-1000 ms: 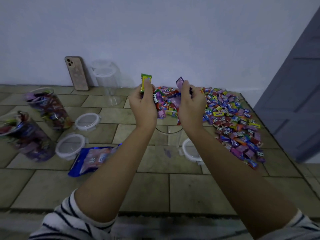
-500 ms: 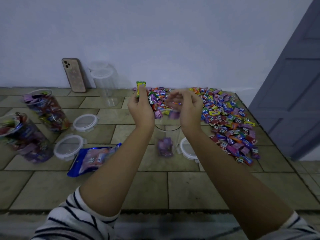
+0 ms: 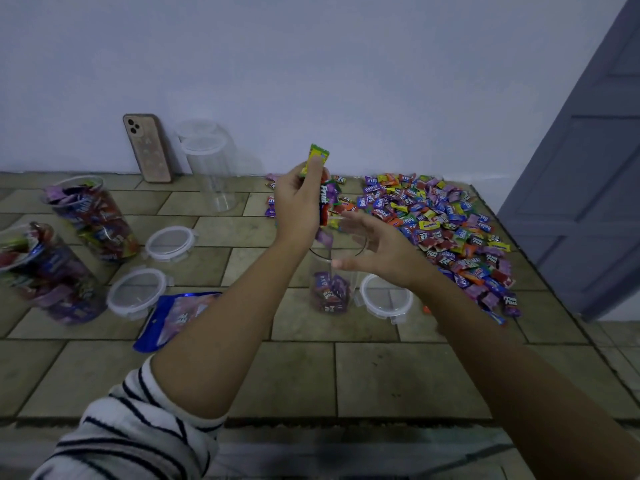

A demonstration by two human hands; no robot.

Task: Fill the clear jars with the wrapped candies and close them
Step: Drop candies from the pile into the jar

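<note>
Candies (image 3: pixel 330 293) sit low in the clear jar (image 3: pixel 318 268).
Left hand (image 3: pixel 299 202) grips a bunch of sweets (image 3: pixel 323 199) above it; right hand (image 3: pixel 381 251) hovers spread, holding nothing.

wall (image 3: pixel 311 64): plain, pale, unmarked, spanning the whole rear of the view. floor (image 3: pixel 398 375): rectangular beige-brown tiles laid in staggered rows, dark grout lines, a few dark smudges; meets the wall in a straight line. door (image 3: pixel 588 168): grey-blue, panelled, at the right edge, slanted by the wide-angle view. front seam (image 3: pixel 311 422): dark, rough line closing the tiling, greyer surface below. light: dim, cool, even.
</note>
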